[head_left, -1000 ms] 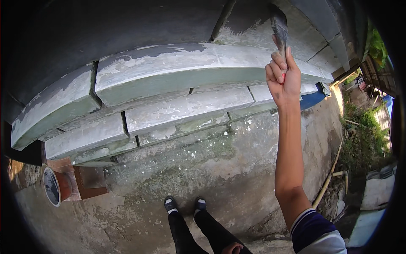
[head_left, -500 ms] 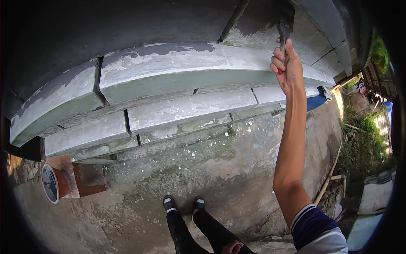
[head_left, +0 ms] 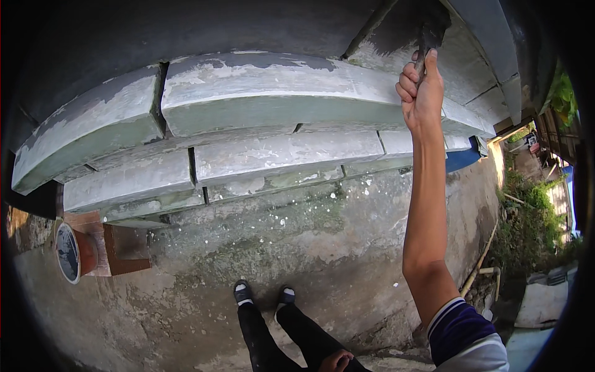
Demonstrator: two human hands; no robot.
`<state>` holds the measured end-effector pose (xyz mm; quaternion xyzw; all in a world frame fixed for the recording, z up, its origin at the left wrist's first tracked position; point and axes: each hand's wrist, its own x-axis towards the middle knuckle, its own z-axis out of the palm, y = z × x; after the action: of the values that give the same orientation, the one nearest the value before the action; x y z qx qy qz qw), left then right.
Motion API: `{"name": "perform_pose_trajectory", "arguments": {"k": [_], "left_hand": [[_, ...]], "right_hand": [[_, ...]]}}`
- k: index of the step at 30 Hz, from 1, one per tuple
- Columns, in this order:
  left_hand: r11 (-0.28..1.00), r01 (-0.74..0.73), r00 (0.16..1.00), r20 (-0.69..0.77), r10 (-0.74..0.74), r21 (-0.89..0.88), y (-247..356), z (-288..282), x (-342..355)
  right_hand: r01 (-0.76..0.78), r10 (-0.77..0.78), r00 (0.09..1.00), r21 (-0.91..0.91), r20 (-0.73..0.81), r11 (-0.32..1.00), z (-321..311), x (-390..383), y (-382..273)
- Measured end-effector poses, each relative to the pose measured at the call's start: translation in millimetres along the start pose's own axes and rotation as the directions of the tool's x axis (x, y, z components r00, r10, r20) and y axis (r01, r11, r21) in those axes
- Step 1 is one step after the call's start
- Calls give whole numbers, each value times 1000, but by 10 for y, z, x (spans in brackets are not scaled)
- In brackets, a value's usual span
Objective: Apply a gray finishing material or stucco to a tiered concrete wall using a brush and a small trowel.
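Observation:
My right hand (head_left: 422,93), raised at the upper right, is wrapped round the handle of a paintbrush (head_left: 427,42). The brush's dark bristles are hard to make out against the dark grey paint (head_left: 393,28). They reach up to a pale wall panel (head_left: 465,59) that is partly coated in that paint. Low at the bottom edge, my left hand (head_left: 336,361) shows only in part by my legs, and its fingers cannot be made out.
Pale ledges (head_left: 273,80) with patchy grey paint run across the wall. A reddish bucket (head_left: 79,253) with dark grey inside stands at the left beside a piece of cardboard (head_left: 127,251). White spots dot the concrete floor (head_left: 322,273). Pipes (head_left: 482,263) and plants (head_left: 524,214) lie at the right.
The view has shifted slightly, so the ledges and panel sit further right and the bucket a little higher. My right hand keeps its grip on the paintbrush, which appears slightly higher and further right.

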<state>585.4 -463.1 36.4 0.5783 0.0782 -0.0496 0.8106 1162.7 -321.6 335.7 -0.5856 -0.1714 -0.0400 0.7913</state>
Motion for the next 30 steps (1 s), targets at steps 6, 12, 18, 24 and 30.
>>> {"name": "perform_pose_trajectory", "arguments": {"k": [6,12,18,24,30], "left_hand": [[1000,-9,1000,-20,9,8,-66,29,-33],[999,-33,999,-15,33,-20,33,13,67],[998,62,998,9,-62,0,107,-40,82],[988,3,999,33,-9,157,-79,-396,137],[952,-77,918,-351,183,296,456,-1529,57]], "right_hand": [[-148,147,985,-1,-90,989,-323,-119,36],[-123,117,991,-97,-70,988,-350,101,-114],[-504,488,864,-254,-127,826,-508,-270,-259],[-310,292,948,-163,-125,937,-520,-151,-395],[-452,392,890,-555,-231,698,-562,-386,-224]]}}
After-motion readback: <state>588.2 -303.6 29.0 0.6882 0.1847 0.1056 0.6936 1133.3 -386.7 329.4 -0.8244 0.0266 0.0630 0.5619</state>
